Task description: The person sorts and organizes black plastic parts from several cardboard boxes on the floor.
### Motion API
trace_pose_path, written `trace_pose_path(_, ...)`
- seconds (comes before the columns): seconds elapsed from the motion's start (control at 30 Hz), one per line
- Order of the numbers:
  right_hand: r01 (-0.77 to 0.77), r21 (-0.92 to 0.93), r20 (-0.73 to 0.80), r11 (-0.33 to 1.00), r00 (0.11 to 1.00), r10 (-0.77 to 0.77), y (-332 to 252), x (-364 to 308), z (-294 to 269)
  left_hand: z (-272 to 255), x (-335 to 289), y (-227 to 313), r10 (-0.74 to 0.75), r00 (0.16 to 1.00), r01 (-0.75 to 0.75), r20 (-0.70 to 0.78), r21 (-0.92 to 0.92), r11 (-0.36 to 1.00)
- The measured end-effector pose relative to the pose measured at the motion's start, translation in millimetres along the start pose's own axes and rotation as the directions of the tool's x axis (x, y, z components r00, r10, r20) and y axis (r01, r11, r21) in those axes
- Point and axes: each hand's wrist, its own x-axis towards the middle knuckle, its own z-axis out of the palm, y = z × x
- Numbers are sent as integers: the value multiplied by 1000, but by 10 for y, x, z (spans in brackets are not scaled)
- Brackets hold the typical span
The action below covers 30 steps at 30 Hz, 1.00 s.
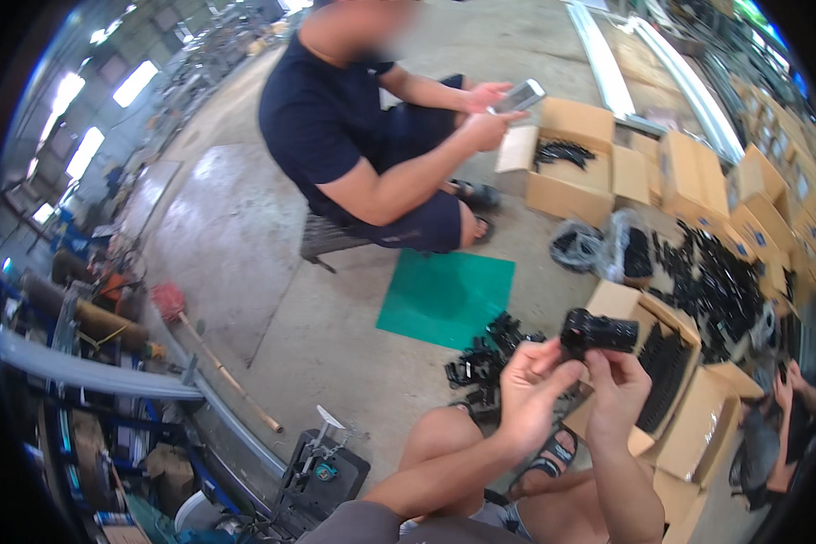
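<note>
A glossy black part [607, 333], roughly cylindrical, shows right of the frame's centre. It is held up nearly level.

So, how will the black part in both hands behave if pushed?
The black part is probably stiff: no sag shows as left hand and right hand hold it. Its rounded body might roll; shiny highlights suggest some slipperiness.

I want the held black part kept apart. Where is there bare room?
The grey concrete floor lies bare between the red-headed, wooden-handled mop and the rectangular green sheet; the sheet's upper left looks free. Crowded: at the sheet's lower right, a heap of small black parts; farther right, an open brown cardboard box and strewn black pieces.
</note>
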Motion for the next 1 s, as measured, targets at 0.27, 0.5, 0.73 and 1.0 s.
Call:
trace_pose_path(0.27,94,49,5,994,995,-95,97,-67,204,-153,-8,-4,8,999,-7,38,-38,999)
trace_pose_path(0.5,74,-56,84,996,994,-69,90,-92,68,-130,10,-39,25,999,-23,42,-34,999)
trace_pose_path(0.73,181,-72,108,981,979,-173,115,-67,28,-124,31,-63,14,999,-13,35,-28,1000)
trace_pose_path(1.0,172,-88,124,981,979,-161,121,-72,62,-162,-14,12,44,998,-44,33,-25,999)
